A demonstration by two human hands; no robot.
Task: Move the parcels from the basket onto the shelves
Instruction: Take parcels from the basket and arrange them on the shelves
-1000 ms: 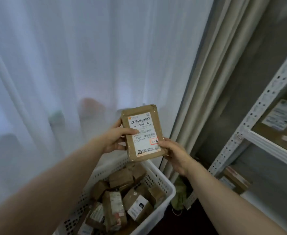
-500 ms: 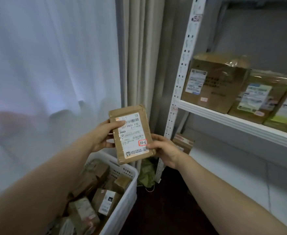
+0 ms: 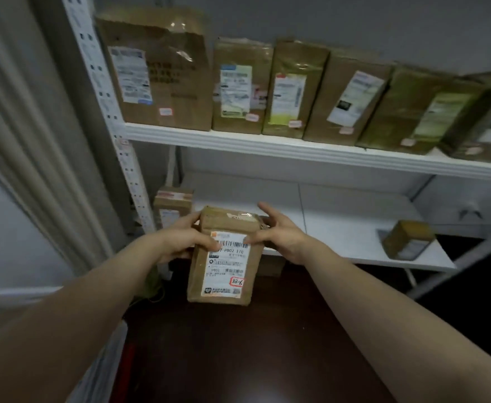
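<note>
A flat brown parcel [image 3: 224, 274] with a white barcode label and a red-edged sticker hangs upright in front of the lower shelf [image 3: 340, 228]. My left hand [image 3: 186, 242] grips its upper left corner, thumb on the label. My right hand [image 3: 276, 234] touches the upper right corner with its thumb on the label and its fingers spread above the parcel's top. The upper shelf [image 3: 296, 149] carries a row of several brown parcels [image 3: 238, 85]. The basket is out of view.
A small parcel [image 3: 171, 207] stands at the left end of the lower shelf and a small box [image 3: 407, 239] lies at its right. The perforated white upright [image 3: 107, 112] and beige curtain [image 3: 35, 126] are at left. Dark floor [image 3: 238, 344] lies below.
My view swung right from the basket and curtain to face the shelves. The parcel moved with both hands toward the lower shelf, and both hands shifted to its top corners.
</note>
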